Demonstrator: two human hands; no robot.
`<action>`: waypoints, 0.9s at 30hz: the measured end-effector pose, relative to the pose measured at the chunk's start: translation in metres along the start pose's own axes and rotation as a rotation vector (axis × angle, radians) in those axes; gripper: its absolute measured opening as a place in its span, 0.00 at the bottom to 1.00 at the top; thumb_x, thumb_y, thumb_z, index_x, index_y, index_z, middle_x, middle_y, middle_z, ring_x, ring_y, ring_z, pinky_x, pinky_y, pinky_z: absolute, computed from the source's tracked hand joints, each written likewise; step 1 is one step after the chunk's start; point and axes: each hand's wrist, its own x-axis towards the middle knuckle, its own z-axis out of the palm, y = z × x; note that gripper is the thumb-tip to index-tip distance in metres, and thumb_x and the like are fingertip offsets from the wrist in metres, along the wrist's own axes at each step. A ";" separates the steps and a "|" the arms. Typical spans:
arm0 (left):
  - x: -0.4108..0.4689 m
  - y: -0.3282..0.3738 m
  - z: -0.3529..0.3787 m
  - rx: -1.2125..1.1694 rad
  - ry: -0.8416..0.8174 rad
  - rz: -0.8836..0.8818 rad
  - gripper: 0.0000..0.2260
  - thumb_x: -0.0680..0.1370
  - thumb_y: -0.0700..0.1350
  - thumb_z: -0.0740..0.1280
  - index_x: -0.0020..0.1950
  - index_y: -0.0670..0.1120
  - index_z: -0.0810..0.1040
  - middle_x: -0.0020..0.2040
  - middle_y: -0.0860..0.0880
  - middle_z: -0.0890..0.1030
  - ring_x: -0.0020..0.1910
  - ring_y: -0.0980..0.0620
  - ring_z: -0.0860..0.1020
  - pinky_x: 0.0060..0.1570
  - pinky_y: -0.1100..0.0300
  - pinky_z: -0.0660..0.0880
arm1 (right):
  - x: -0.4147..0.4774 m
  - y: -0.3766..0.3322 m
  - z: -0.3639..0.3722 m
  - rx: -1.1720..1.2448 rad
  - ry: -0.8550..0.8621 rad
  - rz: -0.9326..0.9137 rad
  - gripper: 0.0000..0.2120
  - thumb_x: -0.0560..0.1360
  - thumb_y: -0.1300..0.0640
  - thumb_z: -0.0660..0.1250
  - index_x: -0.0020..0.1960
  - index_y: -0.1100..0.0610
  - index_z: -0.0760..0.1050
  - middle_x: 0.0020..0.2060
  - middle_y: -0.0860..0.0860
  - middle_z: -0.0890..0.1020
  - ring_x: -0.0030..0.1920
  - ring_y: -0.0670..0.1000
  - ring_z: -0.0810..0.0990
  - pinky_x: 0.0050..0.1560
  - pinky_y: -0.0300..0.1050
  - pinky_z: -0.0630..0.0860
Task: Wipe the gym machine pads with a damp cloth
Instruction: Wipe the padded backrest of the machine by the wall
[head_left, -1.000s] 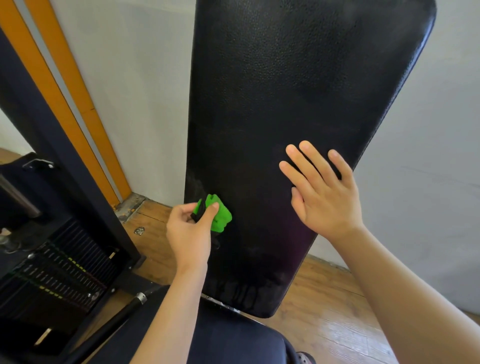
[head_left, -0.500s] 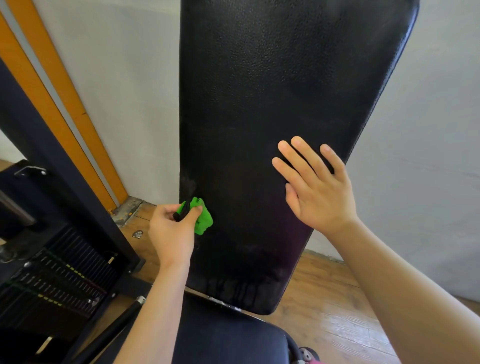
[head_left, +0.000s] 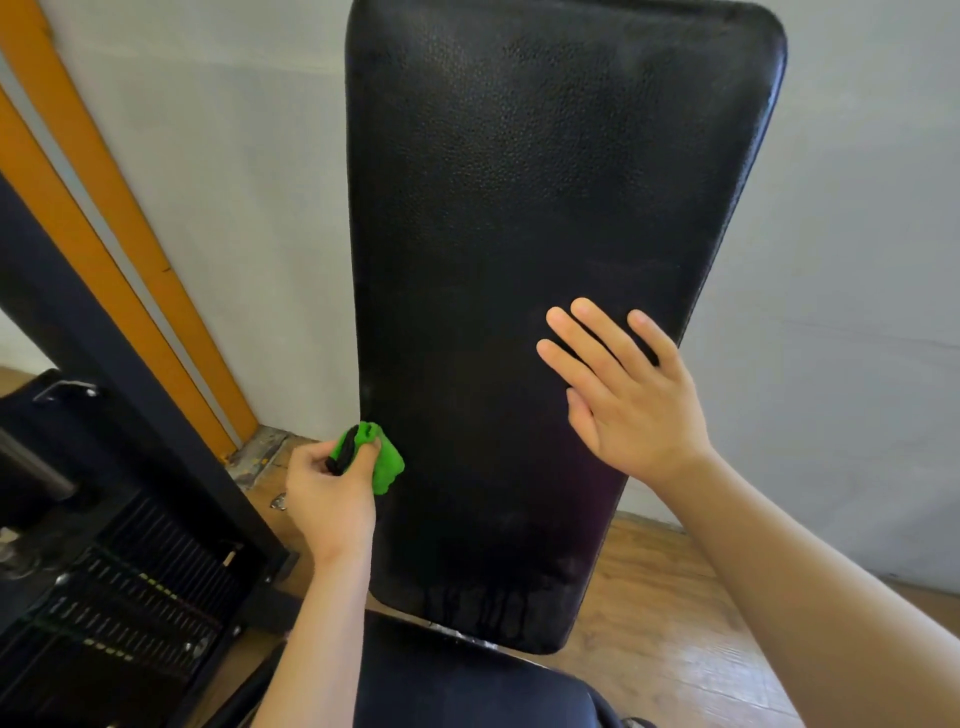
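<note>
Cloth (head_left: 388, 464), bright green and soft, sits wadded in our left hand (head_left: 327, 501), fingers curled round it, at the lower left edge of the tall black textured pad (head_left: 519, 234); our right hand (head_left: 636, 410) rests flat on it, fingers straight. Light, limp, probably damp: best held as one wad.

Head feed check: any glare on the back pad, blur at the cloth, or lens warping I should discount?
Head view: only a soft sheen on the upper back pad, no blown-out glare. Same view: the green cloth in the left hand is sharp. Head view again: the wide-angle lens seems to bow the pad's long edges.
</note>
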 end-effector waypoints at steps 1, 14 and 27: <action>0.000 -0.003 -0.002 0.008 -0.001 -0.013 0.11 0.73 0.42 0.74 0.51 0.44 0.75 0.42 0.55 0.77 0.43 0.57 0.77 0.48 0.56 0.77 | 0.000 0.000 0.000 0.000 0.001 0.001 0.25 0.80 0.54 0.53 0.76 0.53 0.56 0.75 0.51 0.58 0.76 0.53 0.56 0.76 0.52 0.45; 0.040 0.040 0.011 -0.164 -0.078 0.076 0.12 0.75 0.44 0.72 0.55 0.42 0.76 0.46 0.50 0.80 0.44 0.58 0.80 0.38 0.69 0.76 | -0.001 -0.002 0.002 0.011 -0.006 0.009 0.25 0.80 0.54 0.52 0.76 0.52 0.55 0.76 0.50 0.56 0.76 0.53 0.54 0.76 0.52 0.44; 0.026 -0.011 -0.013 -0.080 -0.177 -0.086 0.10 0.76 0.42 0.70 0.56 0.44 0.77 0.48 0.52 0.80 0.49 0.56 0.79 0.41 0.68 0.74 | -0.002 -0.002 0.002 0.024 0.023 0.018 0.24 0.80 0.54 0.54 0.76 0.53 0.58 0.75 0.51 0.58 0.76 0.54 0.57 0.76 0.52 0.45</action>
